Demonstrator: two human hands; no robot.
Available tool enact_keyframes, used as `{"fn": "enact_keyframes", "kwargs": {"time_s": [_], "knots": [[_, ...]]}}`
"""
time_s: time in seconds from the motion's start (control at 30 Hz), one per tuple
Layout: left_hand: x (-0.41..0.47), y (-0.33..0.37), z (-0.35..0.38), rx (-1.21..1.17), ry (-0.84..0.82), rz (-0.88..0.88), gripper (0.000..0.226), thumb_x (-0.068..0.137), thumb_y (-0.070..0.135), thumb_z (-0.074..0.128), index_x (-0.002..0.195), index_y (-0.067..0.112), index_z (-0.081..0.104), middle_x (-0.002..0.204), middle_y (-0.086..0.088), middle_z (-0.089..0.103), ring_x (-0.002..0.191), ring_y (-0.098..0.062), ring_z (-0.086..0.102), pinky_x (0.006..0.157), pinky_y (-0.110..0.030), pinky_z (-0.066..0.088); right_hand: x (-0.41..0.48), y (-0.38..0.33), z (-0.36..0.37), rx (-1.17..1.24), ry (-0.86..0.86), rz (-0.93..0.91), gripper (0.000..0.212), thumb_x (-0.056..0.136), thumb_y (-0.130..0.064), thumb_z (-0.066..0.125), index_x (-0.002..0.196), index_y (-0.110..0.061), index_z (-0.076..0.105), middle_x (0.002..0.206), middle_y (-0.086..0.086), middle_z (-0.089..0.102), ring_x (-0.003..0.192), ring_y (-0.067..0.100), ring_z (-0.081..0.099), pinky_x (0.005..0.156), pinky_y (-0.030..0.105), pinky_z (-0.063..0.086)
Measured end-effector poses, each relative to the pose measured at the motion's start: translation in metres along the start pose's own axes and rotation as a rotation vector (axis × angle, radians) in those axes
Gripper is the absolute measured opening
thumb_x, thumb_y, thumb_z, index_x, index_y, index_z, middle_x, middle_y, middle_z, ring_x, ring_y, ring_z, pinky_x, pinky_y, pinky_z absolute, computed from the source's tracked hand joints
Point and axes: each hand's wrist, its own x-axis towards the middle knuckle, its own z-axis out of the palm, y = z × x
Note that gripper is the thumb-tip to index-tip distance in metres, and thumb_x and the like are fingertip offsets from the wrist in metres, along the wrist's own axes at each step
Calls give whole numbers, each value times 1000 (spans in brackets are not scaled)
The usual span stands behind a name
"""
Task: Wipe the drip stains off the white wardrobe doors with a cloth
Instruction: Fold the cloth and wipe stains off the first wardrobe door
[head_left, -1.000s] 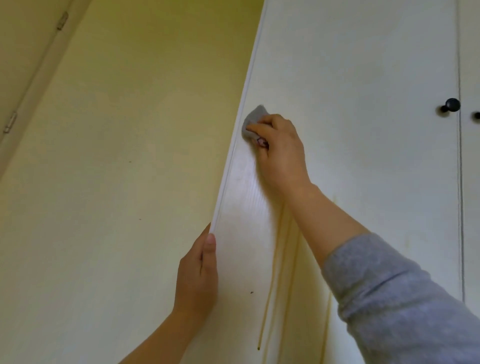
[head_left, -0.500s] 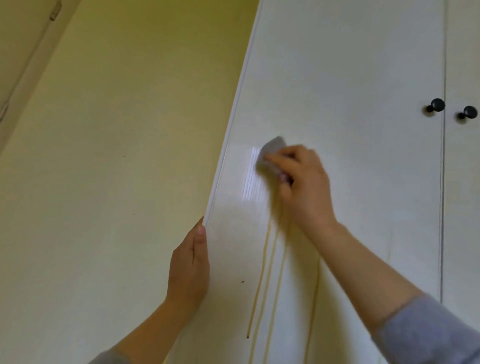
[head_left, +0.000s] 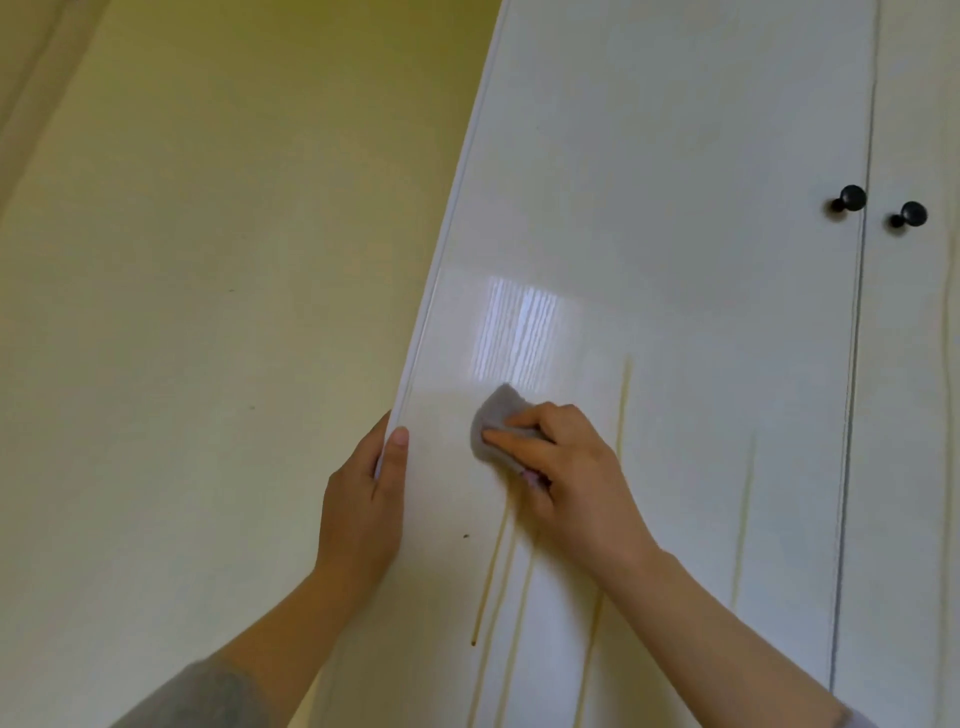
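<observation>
Head view: a person's right hand (head_left: 566, 467) presses a grey cloth (head_left: 496, 421) flat against a white wardrobe door (head_left: 675, 208), fingers curled over the wad; the left hand (head_left: 363, 504), at nine o'clock from the cloth, grips the door's open edge, thumb on the front face; yellowish drip stains (head_left: 491, 577) run toward six o'clock below the cloth; two black knobs (head_left: 852, 197) sit at two o'clock; a yellow wall (head_left: 208, 312) fills the left.

1 head-worn camera faces the wardrobe door (head_left: 675, 249) from nearby.
</observation>
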Motion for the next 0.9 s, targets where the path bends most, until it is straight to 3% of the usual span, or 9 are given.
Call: {"fn": "enact_keyframes", "kwargs": {"time_s": [0.1,0.23,0.33,0.47,0.6,0.67,0.77,0.83,0.9], "knots": [[-1,0,0,-10,-6,7,51,96,53,34,138,32,55,112,37,57,106,24,51,94,-15,45,33,22,-26,-83,160,104,44,78,-15,44,108,-10,75,99,13,64,91,20,45,76,19,32],[-2,-2,0,-13,-8,23,48,99,49,34,138,30,55,109,38,59,104,24,51,83,2,39,74,69,-54,-152,363,354,39,86,-6,46,116,-12,71,112,8,61,101,15,46,84,0,27],[-1,-3,1,-13,-17,27,45,100,47,35,136,31,55,102,46,58,103,25,51,83,3,39,70,81,-52,-146,349,352,40,86,-1,47,117,-13,71,114,8,60,107,24,52,87,0,27],[-1,-2,0,10,-17,25,50,99,50,33,139,30,53,111,38,57,105,26,50,93,-8,44,14,53,-22,-102,261,237,48,74,-10,43,111,-10,74,104,13,60,98,26,51,85,20,34],[-2,2,0,16,-17,6,52,98,51,32,141,30,52,108,38,54,96,29,50,86,-4,42,-51,13,-4,-28,103,148,44,78,-8,47,113,-12,74,106,8,61,101,18,51,94,8,32],[-2,2,0,18,-13,8,52,98,50,32,141,28,52,108,37,53,94,31,48,81,1,39,-45,15,-17,-23,61,118,44,78,-10,46,112,-11,73,105,9,62,99,18,50,91,7,32],[-2,0,1,16,-11,18,51,99,48,33,141,25,52,109,38,52,95,33,46,79,6,36,-5,42,-49,-113,287,292,49,74,-11,42,111,-11,73,103,14,62,96,21,50,82,15,33],[-2,-1,1,22,-11,28,48,101,46,33,141,27,52,110,39,52,97,32,47,80,6,36,19,70,-69,-150,431,459,46,80,-5,43,115,-12,72,112,11,60,103,17,50,84,4,30],[-2,-2,1,31,-12,32,48,101,47,33,140,28,52,110,40,52,97,32,46,80,6,35,27,92,-77,-140,452,538,42,89,0,45,121,-13,69,119,6,58,112,19,52,88,-1,28]]}}
